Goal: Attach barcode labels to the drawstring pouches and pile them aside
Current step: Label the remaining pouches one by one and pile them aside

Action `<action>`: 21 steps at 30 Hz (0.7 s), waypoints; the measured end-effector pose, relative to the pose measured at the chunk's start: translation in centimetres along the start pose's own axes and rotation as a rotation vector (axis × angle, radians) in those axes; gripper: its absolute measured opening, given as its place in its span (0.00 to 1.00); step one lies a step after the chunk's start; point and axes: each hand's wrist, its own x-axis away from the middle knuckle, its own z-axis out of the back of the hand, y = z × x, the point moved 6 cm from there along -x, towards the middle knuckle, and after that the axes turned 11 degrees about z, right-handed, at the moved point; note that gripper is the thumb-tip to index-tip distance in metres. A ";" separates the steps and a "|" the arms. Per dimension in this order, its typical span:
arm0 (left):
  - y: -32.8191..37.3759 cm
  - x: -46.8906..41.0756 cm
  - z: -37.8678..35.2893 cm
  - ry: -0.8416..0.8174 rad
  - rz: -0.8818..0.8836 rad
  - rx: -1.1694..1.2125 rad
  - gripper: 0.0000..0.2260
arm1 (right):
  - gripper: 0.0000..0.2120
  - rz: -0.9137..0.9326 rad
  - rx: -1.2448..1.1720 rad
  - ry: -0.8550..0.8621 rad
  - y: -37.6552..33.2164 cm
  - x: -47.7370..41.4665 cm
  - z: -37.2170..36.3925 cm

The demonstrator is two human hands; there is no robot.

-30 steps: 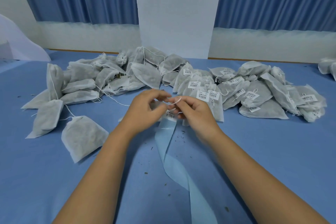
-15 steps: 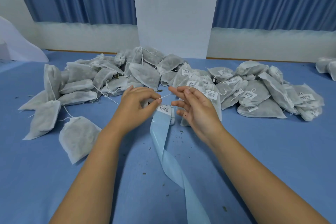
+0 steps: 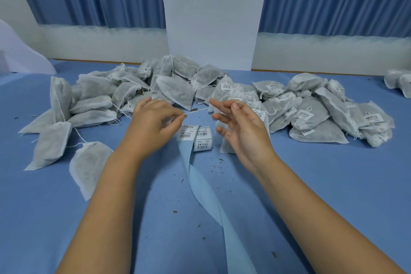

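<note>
the left hand (image 3: 153,124) pinches a white string (image 3: 195,111); the right hand (image 3: 242,131) is spread, holding nothing. a pouch (image 3: 225,148) lies behind it on the bench (image 3: 333,184), with the label roll (image 3: 202,139) between the hands.

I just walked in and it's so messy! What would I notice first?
Two heaps fill the back: plain pouches left, labelled pouches right. In the middle, the left hand pinches a string, the right hand spreads open, and a label roll trails a blue strip.
</note>
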 end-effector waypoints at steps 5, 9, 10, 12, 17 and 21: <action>0.9 0.1 -0.4 -0.120 0.066 0.085 0.17 | 0.10 0.013 -0.032 0.055 -0.7 -0.3 0.8; 0.8 0.3 -0.6 -0.125 0.072 0.117 0.12 | 0.09 -0.002 -0.067 0.086 -0.7 -0.4 1.3; 0.7 0.3 -0.6 -0.140 0.084 0.127 0.11 | 0.09 -0.009 -0.083 0.098 -0.7 -0.5 1.5; 0.9 0.4 -0.6 -0.189 0.120 0.198 0.10 | 0.09 -0.031 -0.117 0.130 -0.5 -0.5 1.8; 1.3 0.7 -0.5 -0.274 0.273 0.621 0.11 | 0.09 -0.093 -0.148 0.170 0.7 -0.5 2.2; 1.2 0.6 -1.2 -0.267 0.397 0.884 0.14 | 0.09 -0.149 -0.037 0.141 1.8 0.0 1.9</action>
